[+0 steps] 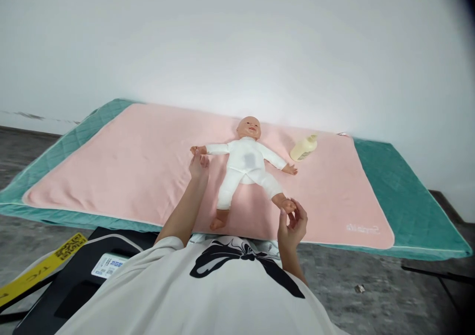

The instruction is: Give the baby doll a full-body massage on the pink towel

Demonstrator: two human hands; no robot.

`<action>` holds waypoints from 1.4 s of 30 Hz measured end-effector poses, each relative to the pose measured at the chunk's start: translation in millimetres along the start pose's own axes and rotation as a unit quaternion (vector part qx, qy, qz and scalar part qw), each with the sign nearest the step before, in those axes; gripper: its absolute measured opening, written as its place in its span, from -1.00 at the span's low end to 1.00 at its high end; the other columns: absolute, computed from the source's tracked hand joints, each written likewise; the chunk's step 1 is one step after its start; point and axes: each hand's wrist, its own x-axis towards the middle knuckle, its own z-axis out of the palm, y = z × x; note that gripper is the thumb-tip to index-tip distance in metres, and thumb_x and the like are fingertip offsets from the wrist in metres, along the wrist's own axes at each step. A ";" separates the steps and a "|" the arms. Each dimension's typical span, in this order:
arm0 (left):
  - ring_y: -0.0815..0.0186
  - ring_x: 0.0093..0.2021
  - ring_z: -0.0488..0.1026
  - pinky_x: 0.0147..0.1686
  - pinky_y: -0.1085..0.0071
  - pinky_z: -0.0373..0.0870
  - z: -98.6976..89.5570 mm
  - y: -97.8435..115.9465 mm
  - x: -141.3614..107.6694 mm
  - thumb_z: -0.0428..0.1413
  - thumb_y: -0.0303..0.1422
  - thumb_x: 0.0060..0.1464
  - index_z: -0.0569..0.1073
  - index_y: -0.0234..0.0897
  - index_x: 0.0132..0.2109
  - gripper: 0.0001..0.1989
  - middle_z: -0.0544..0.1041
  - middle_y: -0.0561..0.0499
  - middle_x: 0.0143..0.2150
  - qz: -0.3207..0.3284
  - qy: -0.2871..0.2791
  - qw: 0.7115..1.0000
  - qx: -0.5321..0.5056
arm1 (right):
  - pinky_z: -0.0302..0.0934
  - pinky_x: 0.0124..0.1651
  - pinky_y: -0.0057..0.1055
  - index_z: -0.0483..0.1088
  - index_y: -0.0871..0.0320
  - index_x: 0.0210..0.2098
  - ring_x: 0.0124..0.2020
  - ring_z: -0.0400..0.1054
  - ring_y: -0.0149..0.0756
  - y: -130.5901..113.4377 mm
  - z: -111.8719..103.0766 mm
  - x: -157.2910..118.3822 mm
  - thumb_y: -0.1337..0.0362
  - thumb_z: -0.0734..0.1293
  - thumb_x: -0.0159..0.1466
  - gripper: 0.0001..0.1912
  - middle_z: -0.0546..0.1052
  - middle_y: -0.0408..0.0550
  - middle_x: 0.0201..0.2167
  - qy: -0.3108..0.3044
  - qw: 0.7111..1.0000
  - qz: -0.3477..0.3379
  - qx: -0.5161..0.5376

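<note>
A baby doll (247, 158) with a white cloth body lies on its back, its head toward the wall and its limbs spread. The fingers of my left hand (199, 167) are closed on the doll's hand at the left. Lower down on the other side, my right hand (292, 226) has thumb and fingers closed around the toes of the doll's foot (284, 202). Beneath the doll is a pink blanket (156, 162). A pale yellow bottle (303, 148) stands or leans beside the doll's other hand; which of the two is unclear.
The blanket covers most of a bed with a green quilted cover (397, 196). A white wall (237, 43) rises behind it. At the lower left are a black case-like object (74, 285), a white cable and a yellow strap (44, 270). Grey floor (371, 305) shows below.
</note>
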 end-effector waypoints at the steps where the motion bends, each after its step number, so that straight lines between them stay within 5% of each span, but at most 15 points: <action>1: 0.37 -0.06 0.50 -0.10 0.48 0.46 2.2 -1.2 -1.4 0.18 -0.21 0.15 0.45 -0.19 -0.20 -0.84 0.50 0.00 -0.13 0.016 -0.005 1.000 0.002 | 0.45 -0.05 -0.19 0.28 0.10 0.12 0.07 0.39 -0.15 -1.2 3.4 6.2 0.20 0.33 0.28 -0.57 0.43 0.12 0.03 -0.008 1.000 -0.025 -0.005; 10: 0.27 -0.01 0.50 0.08 0.31 0.37 30.9 -12.1 -21.2 0.27 -0.30 0.01 0.43 -0.26 -0.07 -0.67 0.53 -0.09 -0.04 0.295 -0.096 0.944 0.112 | 0.43 0.04 -0.13 0.17 0.02 0.24 0.15 0.35 -0.15 1.4 38.6 46.9 0.24 0.25 0.34 -0.52 0.38 0.12 0.12 -0.083 0.982 -0.169 -0.029; 14: 0.19 0.04 0.47 0.14 0.22 0.31 32.0 -18.3 -43.1 0.24 -0.33 0.03 0.47 -0.21 -0.04 -0.69 0.55 -0.06 -0.03 0.378 -0.212 0.854 0.288 | 0.42 0.06 -0.17 0.17 0.04 0.24 0.17 0.33 -0.16 2.2 50.1 57.7 0.22 0.24 0.35 -0.53 0.38 0.12 0.14 -0.100 0.983 -0.155 -0.027; 17: 0.15 0.10 0.45 0.22 0.18 0.23 32.8 -21.0 -56.1 0.25 -0.45 -0.02 0.54 -0.18 -0.14 -0.76 0.58 -0.05 -0.04 0.344 -0.314 0.809 0.359 | 0.41 0.06 -0.18 0.20 0.08 0.21 0.17 0.34 -0.15 2.9 55.7 62.7 0.19 0.26 0.33 -0.53 0.37 0.15 0.15 -0.106 0.987 -0.115 -0.016; 23: 0.17 0.21 0.38 0.35 0.14 0.01 36.6 -22.1 -66.0 0.23 -0.65 -0.11 0.57 -0.15 -0.32 -0.73 0.60 -0.07 -0.07 0.157 -0.351 0.882 0.271 | 0.38 0.09 -0.16 0.23 0.15 0.18 0.16 0.35 -0.14 12.3 66.3 62.8 0.15 0.28 0.31 -0.52 0.40 0.19 0.14 -0.128 0.989 -0.069 0.014; 29: 0.14 0.18 0.41 0.33 0.12 0.03 33.6 -26.6 -60.5 0.25 -0.62 -0.10 0.58 -0.13 -0.25 -0.70 0.60 -0.05 -0.05 0.239 -0.393 0.825 0.328 | 0.39 0.09 -0.17 0.25 0.16 0.14 0.17 0.34 -0.14 24.7 78.7 57.7 0.13 0.31 0.29 -0.52 0.42 0.17 0.11 -0.136 0.988 -0.070 0.030; 34: 0.16 0.18 0.41 0.31 0.15 0.09 29.7 -26.2 -58.3 0.25 -0.61 -0.07 0.58 -0.15 -0.23 -0.71 0.59 -0.07 -0.04 0.254 -0.381 0.824 0.333 | 0.39 0.08 -0.17 0.27 0.14 0.13 0.15 0.35 -0.15 20.3 74.9 54.2 0.15 0.32 0.28 -0.54 0.44 0.12 0.08 -0.129 0.988 -0.076 0.024; 37: 0.17 0.18 0.40 0.32 0.18 0.08 25.0 -21.1 -62.1 0.26 -0.60 -0.08 0.59 -0.14 -0.21 -0.71 0.58 -0.03 -0.01 0.261 -0.340 0.847 0.313 | 0.39 0.09 -0.18 0.28 0.14 0.13 0.14 0.36 -0.16 14.7 65.6 51.2 0.18 0.32 0.28 -0.56 0.45 0.12 0.07 -0.126 0.989 -0.073 0.025; 42: 0.22 0.07 0.47 0.11 0.39 0.34 17.1 -1.9 -64.8 0.29 -0.63 -0.13 0.57 -0.21 -0.24 -0.70 0.59 -0.01 -0.11 0.194 -0.148 0.951 0.191 | 0.40 0.10 -0.15 0.27 0.11 0.14 0.14 0.37 -0.16 10.3 45.1 42.8 0.22 0.34 0.27 -0.54 0.44 0.12 0.08 -0.117 0.991 -0.068 0.022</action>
